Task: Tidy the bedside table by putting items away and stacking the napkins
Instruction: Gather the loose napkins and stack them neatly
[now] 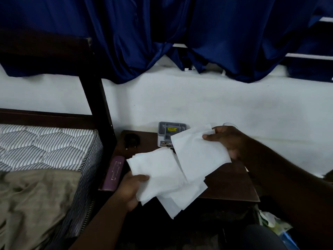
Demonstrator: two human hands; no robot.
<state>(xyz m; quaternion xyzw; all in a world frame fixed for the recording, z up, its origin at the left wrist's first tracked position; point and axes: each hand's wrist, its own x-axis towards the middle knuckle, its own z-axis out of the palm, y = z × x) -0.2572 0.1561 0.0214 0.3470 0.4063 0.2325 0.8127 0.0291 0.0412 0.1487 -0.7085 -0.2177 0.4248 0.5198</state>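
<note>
We see the left hand (132, 188) low over the near left corner of the bedside table (232, 183), a dark, smooth wooden top with squared edges. Its thumb lies flat across the upper face of a loose bunch of napkins (158, 175) and its fingers curl beneath, so the bunch is pinched between them. These are thin, soft white paper sheets, roughly square, fanned unevenly so that their corners jut past one another and past the front edge of the table. The right hand (228, 144) grips one more napkin (197, 154) by its far right corner, thumb on top and fingers curled behind; this sheet hangs tilted, its lower edge overlapping the bunch. Both lots are held above the table rather than lying on it. Behind them stands a small grey plastic box (170, 131), boxy with divided compartments and a yellow label. A round black object (132, 140) sits toward the far left of the table, and a long purple case (115, 175) with rounded ends lies along the left edge. Beside it we see a quilted mattress (45, 145) with fine stripes, a crumpled olive sheet (32, 201), a dark wooden bedpost (97, 98) and glossy blue curtains (162, 33) against a matt white wall (198, 101).
</note>
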